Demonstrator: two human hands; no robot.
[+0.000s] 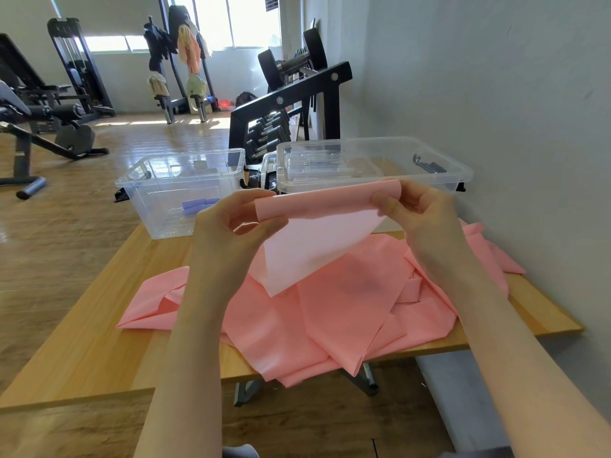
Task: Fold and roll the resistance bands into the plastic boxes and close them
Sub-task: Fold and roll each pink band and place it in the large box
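A long pink resistance band lies crumpled across the wooden table. Its end is lifted above the heap, folded over at the top. My left hand pinches the left corner of that fold, and my right hand pinches the right corner. Behind my hands stand two clear plastic boxes. The left box is open and holds a rolled purple band. The right box has clear lids lying on top of it.
A grey wall runs along the right side of the table. A black dumbbell rack stands just behind the boxes. Gym benches and machines fill the wooden floor at the left.
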